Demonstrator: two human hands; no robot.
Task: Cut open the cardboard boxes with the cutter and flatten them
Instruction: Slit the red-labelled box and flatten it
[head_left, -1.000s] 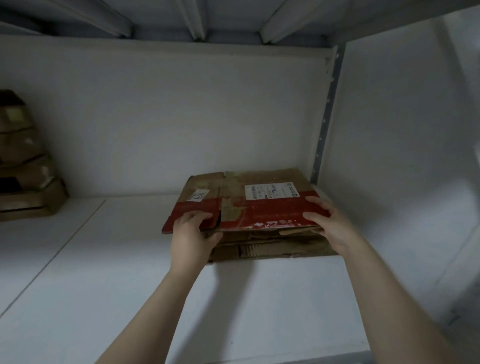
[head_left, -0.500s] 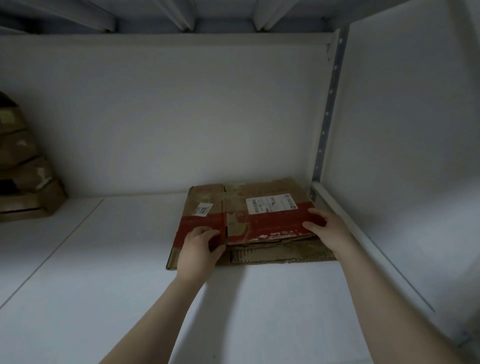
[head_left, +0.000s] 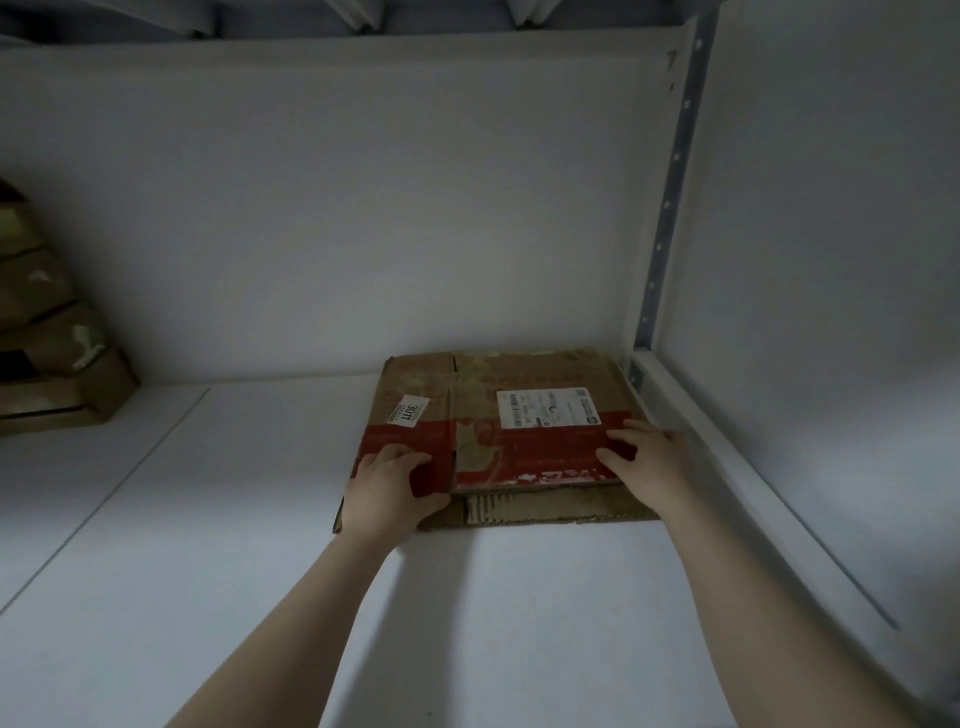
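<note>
Head cam: my left hand (head_left: 390, 486) and right hand (head_left: 645, 464) press open-palmed on the flattened box (head_left: 524, 376), pinning it flat atop other cardboard (head_left: 550, 512) at the shelf's (head_left: 249, 571) right.

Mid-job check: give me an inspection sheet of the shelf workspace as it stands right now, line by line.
Surface: white shelf board, flat, dimly lit.
Job's things: flattened brown cardboard box with red tape band and white labels, lying on a second flattened brown cardboard sheet; cutter: nothing seen.
Clutter: stack of brown cardboard boxes at the far left edge.
Grippers: left hand rests on the box's near left corner; right hand rests on its near right corner; neither holds a tool.
Cables: nothing seen.
Surroundings: white back wall; perforated grey metal upright at the right.
</note>
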